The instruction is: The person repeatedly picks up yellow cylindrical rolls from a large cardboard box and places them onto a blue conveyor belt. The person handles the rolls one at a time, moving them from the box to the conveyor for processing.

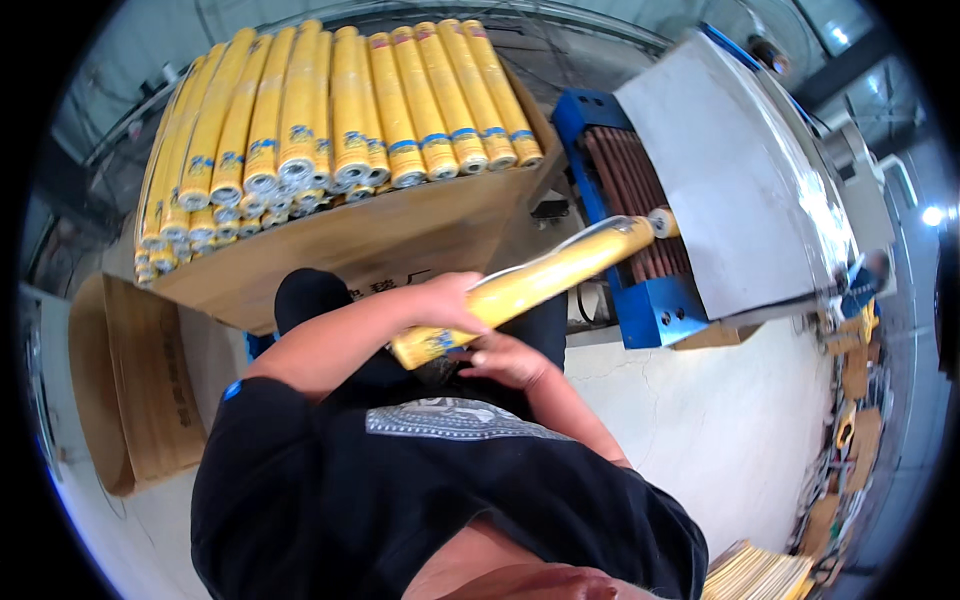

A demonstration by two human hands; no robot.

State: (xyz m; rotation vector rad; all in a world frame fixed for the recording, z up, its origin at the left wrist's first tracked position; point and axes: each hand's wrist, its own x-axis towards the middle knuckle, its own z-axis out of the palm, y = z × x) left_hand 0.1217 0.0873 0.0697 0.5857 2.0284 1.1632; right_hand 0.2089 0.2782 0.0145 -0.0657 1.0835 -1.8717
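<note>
A long yellow tube (560, 275), wrapped in shiny clear film, lies slantwise before my body. Its near end, marked with blue, is by my lap. The far end reaches over the edge of a brown roller bed (640, 170). My left hand (450, 303) is closed around the tube's near half, partly hidden by it. Just below the near end is my right hand (508, 362), fingers apart and loosely bent; whether a fingertip touches the tube I cannot tell. Beside the far end, a pale round tube end (662, 223) shows at the grey curtain (710, 170).
A big cardboard box (400, 235) at the upper left is heaped with several similar yellow tubes (300, 100). The roller bed has a blue frame (660, 312). An open carton (150, 380) stands on the floor at left. A yellowish stack (760, 573) lies at lower right.
</note>
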